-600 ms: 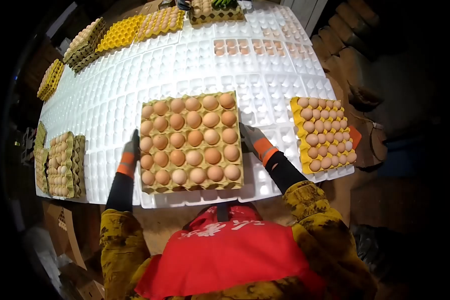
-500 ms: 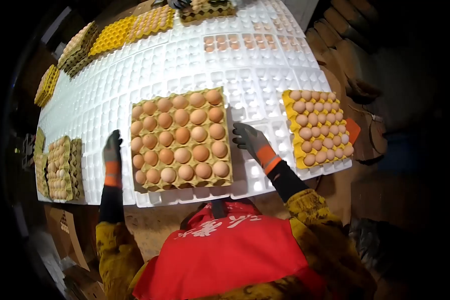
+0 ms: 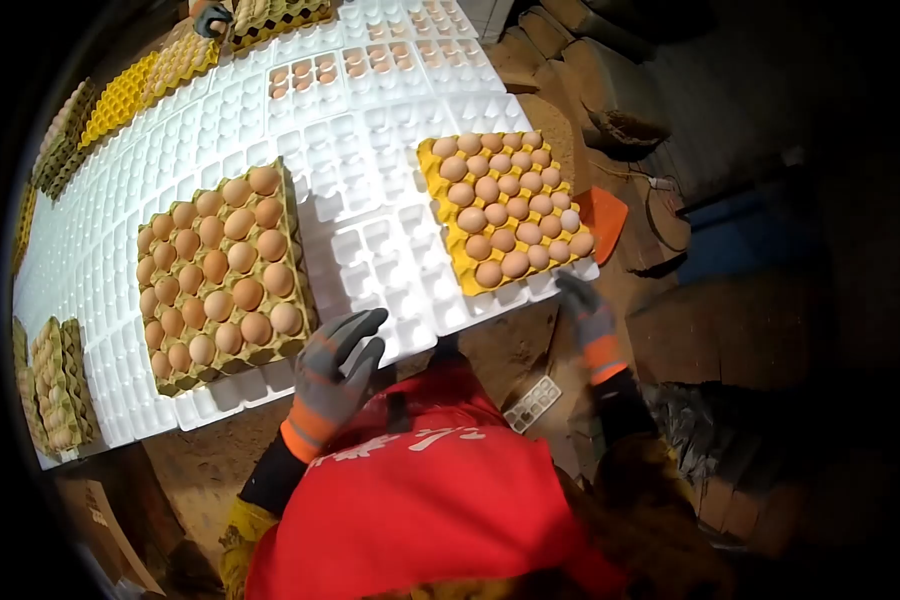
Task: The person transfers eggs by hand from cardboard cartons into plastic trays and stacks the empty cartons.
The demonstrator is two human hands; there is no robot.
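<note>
My left hand (image 3: 338, 370), in a grey glove with an orange cuff, is off the front edge of the white plastic trays (image 3: 390, 270), fingers apart and holding nothing. Just left of it, a fibre tray full of brown eggs (image 3: 215, 265) rests on the white trays. My right hand (image 3: 590, 315), gloved alike and slightly blurred, has its fingers spread near the lower right corner of a yellow tray of eggs (image 3: 510, 205). Whether its fingertips touch that tray is hard to tell.
A co-worker's gloved hand (image 3: 211, 18) is at the far edge beside stacked egg trays (image 3: 270, 18). More trays (image 3: 60, 385) stand at the left. An orange object (image 3: 602, 225) lies right of the yellow tray; a small white carton (image 3: 533, 404) is lower down.
The view has turned right, so the trays appear further left. Both my hands have left the fibre tray; my left hand came right and nearer my body, my right hand moved beside the yellow tray.
</note>
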